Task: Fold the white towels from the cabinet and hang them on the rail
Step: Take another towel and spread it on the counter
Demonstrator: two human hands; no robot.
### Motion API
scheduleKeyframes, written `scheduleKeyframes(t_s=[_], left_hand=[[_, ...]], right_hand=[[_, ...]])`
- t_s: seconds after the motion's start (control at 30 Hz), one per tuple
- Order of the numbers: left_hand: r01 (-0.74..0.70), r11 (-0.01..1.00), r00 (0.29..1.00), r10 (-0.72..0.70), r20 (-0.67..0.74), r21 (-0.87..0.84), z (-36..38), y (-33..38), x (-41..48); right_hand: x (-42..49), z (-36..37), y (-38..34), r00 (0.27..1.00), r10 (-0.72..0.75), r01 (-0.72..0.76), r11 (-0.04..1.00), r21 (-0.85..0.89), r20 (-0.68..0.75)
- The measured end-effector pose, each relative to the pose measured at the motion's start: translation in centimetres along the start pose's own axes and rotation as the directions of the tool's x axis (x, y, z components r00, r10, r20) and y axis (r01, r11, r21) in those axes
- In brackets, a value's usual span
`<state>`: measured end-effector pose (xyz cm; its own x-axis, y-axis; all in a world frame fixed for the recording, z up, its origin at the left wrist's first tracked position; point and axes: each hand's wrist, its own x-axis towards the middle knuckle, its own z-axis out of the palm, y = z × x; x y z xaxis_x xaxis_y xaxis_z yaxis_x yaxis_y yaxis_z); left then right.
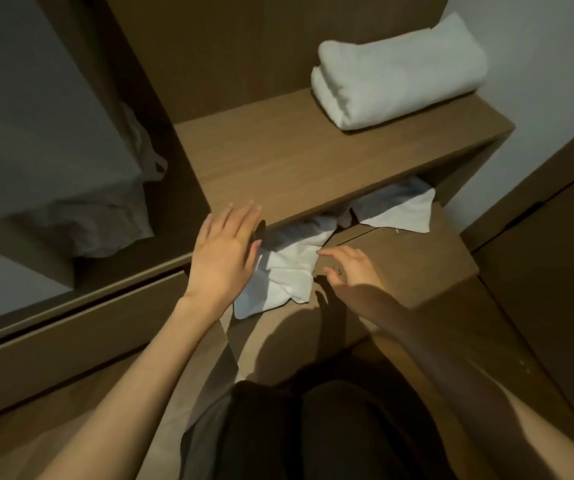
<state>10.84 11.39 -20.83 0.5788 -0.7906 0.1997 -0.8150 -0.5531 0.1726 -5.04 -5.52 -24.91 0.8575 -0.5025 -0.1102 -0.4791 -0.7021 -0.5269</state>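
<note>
A brown wooden cabinet (209, 46) is observed in dim light, with a white wall (538, 81) to its right. A wooden shelf (313, 157) is fitted across it, and a folded towel (400, 74) is laid on the shelf's far right end, against the wall. Below the shelf a lower wooden surface (400, 258) is seen, partly in shadow. A crumpled towel (289, 271) is lodged on this surface, half under the shelf's front edge; a second towel (400, 216) is spread further right, mostly beneath the shelf. Grey fabric (105, 223) is noted at the left, beside the cabinet. Dark-clothed knees (313, 427) are seen at the bottom of the view. The left hand (225, 251) is held flat, fingers straight and slightly spread, over the shelf's front corner and the crumpled towel's left side; contact with either cannot be confirmed. The right hand (351, 268) is held in shadow just right of the crumpled towel, fingers loosely curled, nothing gripped, its forefinger close to the towel's edge. The hands are kept apart, with the crumpled towel lying between them.
</note>
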Motion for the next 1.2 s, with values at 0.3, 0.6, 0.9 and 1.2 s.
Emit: scheduleKeyframes(t_s=[0.3, 0.6, 0.9, 1.2], left_hand=[[-0.02, 0.995, 0.98, 0.039, -0.195, 0.101, 8.8, -3.9, -1.5], [-0.015, 0.999, 0.961, 0.027, -0.276, 0.043, 10.1, -3.4, -2.2], [-0.124, 0.991, 0.967, 0.112, -0.23, -0.039, 9.8, -2.2, -1.5], [-0.237, 0.932, 0.971, 0.214, -0.111, -0.275, 11.3, 3.3, 2.1]], right_hand=[[8.3, 14.7, 6.2, 0.978, 0.04, -0.033, 0.999, -0.038, 0.202], [8.1, 16.2, 6.1, 0.996, -0.067, 0.071, 0.996, -0.06, 0.058], [6.1, 4.6, 4.6, 0.905, -0.33, 0.283, 0.938, -0.2, -0.267], [4.5, -3.7, 3.1, 0.871, -0.314, 0.268, 0.948, -0.17, -0.379]])
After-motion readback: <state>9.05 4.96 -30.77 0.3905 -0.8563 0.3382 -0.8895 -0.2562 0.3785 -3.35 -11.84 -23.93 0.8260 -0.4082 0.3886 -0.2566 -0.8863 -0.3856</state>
